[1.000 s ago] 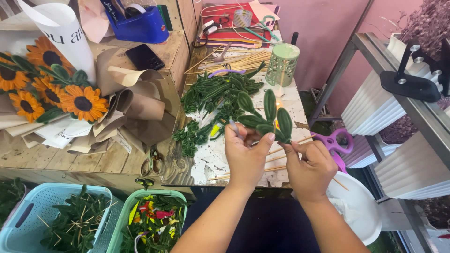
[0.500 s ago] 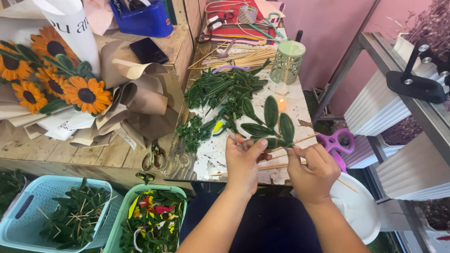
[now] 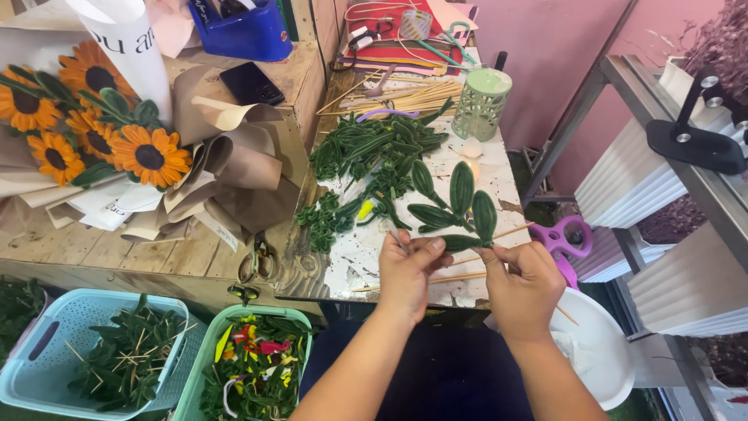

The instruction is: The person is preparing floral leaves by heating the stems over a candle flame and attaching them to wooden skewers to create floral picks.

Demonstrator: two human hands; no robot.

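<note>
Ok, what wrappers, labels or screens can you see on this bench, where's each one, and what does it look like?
White paper wrap: top left above the sunflowers, rolled cone, dark lettering.
Brown paper wrap: centre left, folded kraft sheets around the sunflower bouquet.
Small white label: on the brown wrap's lower edge, narrow strip.
Phone: on the wooden bench behind, dark rectangular screen, off.
</note>
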